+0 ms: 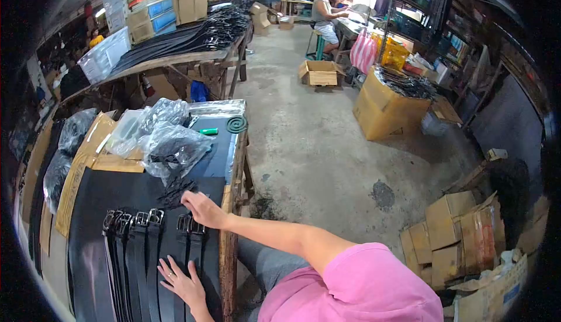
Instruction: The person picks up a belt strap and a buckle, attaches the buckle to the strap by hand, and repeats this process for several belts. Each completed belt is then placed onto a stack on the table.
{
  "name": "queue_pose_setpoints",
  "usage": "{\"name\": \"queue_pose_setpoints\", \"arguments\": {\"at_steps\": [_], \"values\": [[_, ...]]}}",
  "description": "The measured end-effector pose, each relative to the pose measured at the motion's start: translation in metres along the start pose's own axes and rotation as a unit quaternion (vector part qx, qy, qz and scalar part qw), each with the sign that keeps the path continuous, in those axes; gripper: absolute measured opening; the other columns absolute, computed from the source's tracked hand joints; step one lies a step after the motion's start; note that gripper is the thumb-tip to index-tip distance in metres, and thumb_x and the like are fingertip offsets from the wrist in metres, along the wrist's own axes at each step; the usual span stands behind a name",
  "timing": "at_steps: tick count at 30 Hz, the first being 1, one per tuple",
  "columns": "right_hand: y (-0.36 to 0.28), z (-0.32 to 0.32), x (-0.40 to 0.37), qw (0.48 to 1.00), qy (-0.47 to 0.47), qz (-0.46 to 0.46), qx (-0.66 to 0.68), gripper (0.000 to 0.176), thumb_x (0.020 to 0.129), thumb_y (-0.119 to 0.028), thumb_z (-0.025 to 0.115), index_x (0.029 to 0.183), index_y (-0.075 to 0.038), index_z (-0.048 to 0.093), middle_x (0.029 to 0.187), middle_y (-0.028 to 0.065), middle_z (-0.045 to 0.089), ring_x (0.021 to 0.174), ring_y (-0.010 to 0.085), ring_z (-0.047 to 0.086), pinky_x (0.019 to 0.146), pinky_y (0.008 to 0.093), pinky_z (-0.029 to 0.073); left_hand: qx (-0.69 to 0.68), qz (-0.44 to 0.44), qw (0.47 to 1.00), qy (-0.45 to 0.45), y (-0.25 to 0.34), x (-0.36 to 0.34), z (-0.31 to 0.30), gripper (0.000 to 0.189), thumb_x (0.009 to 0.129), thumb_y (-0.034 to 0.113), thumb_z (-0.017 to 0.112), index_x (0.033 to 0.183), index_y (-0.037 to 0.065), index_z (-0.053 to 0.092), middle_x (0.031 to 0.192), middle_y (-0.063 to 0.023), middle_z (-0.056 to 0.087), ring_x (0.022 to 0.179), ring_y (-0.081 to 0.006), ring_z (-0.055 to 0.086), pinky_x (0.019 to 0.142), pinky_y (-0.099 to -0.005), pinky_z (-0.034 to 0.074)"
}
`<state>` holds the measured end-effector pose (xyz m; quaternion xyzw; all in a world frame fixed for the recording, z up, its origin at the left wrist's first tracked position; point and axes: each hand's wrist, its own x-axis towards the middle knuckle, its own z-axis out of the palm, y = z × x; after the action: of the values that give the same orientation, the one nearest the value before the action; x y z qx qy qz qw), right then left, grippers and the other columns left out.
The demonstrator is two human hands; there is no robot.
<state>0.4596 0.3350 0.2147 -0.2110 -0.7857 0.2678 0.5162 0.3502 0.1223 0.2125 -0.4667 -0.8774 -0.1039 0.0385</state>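
Note:
My left hand lies flat with its fingers spread across black belts laid lengthwise on a dark mat. A ring shows on one finger. Just above, my right hand has its fingers pinched together at the edge of a pile of small black pieces; what sits between the fingertips is too small to make out. Two dark metal buckles lie right below this hand. Several more buckled belt ends line up to the left. A clear plastic bag rests against the pile.
Further up the table are a green coiled strap, a green object and cardboard sheets. Another table bears many black belts. Cardboard boxes stand on the floor at right. A person sits working in the background.

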Motion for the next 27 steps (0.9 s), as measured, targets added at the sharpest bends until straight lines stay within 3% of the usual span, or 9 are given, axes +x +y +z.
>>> {"name": "queue_pose_setpoints", "arguments": {"at_steps": [3,8,15,16,20,27], "values": [[0.010,0.004,-0.005,0.999,0.042,0.028,0.010,0.007,0.085,0.001,0.050,0.091,-0.003,0.048,0.080,0.0150,0.054,0.076,0.0355,0.055,0.069,0.0408,0.041,-0.006,0.007,1.000,-0.015,-0.001,-0.001,-0.002,0.057,0.097,0.044,0.040,0.144,0.014,0.032,0.152,-0.0118,0.024,0.141,-0.0322,0.018,0.109,-0.0594,0.014],[0.008,0.004,-0.003,0.992,-0.008,0.109,0.060,0.007,0.085,0.000,0.051,0.091,-0.002,0.048,0.077,0.0166,0.057,0.076,0.0367,0.057,0.069,0.0424,0.043,-0.025,0.033,0.999,-0.025,0.008,-0.007,-0.019,0.082,0.079,0.057,0.062,0.143,0.013,0.034,0.151,-0.0113,0.024,0.141,-0.0334,0.017,0.110,-0.0586,0.015],[0.011,0.009,-0.004,0.999,-0.018,-0.014,-0.045,0.008,0.083,-0.002,0.056,0.088,-0.004,0.050,0.077,0.0120,0.056,0.079,0.0310,0.057,0.072,0.0395,0.043,-0.094,0.088,0.992,0.008,0.004,-0.009,-0.007,0.068,0.086,0.045,0.060,0.141,0.010,0.037,0.147,-0.0105,0.033,0.138,-0.0305,0.025,0.112,-0.0534,0.017],[0.009,0.008,-0.005,0.998,-0.028,-0.016,-0.048,0.008,0.082,-0.003,0.057,0.087,-0.004,0.051,0.078,0.0106,0.056,0.080,0.0298,0.056,0.073,0.0384,0.043,-0.100,0.107,0.989,0.008,0.006,-0.010,-0.010,0.059,0.089,0.039,0.058,0.139,0.013,0.041,0.145,-0.0108,0.036,0.136,-0.0301,0.029,0.111,-0.0532,0.019],[0.009,0.007,-0.005,0.999,-0.052,-0.008,-0.007,0.013,0.080,0.001,0.056,0.089,-0.005,0.049,0.077,0.0106,0.056,0.079,0.0305,0.056,0.073,0.0400,0.043,-0.092,0.111,0.990,0.003,0.011,-0.011,-0.015,0.052,0.089,0.038,0.057,0.135,0.016,0.048,0.140,-0.0126,0.040,0.134,-0.0312,0.031,0.110,-0.0536,0.021],[0.009,0.011,-0.010,0.998,-0.056,-0.022,-0.031,0.011,0.077,0.002,0.054,0.087,-0.003,0.051,0.081,0.0109,0.054,0.081,0.0307,0.054,0.074,0.0399,0.043,-0.095,0.108,0.990,0.003,0.012,-0.012,-0.017,0.053,0.087,0.033,0.061,0.134,0.013,0.050,0.141,-0.0132,0.040,0.135,-0.0323,0.032,0.109,-0.0533,0.021]]}}
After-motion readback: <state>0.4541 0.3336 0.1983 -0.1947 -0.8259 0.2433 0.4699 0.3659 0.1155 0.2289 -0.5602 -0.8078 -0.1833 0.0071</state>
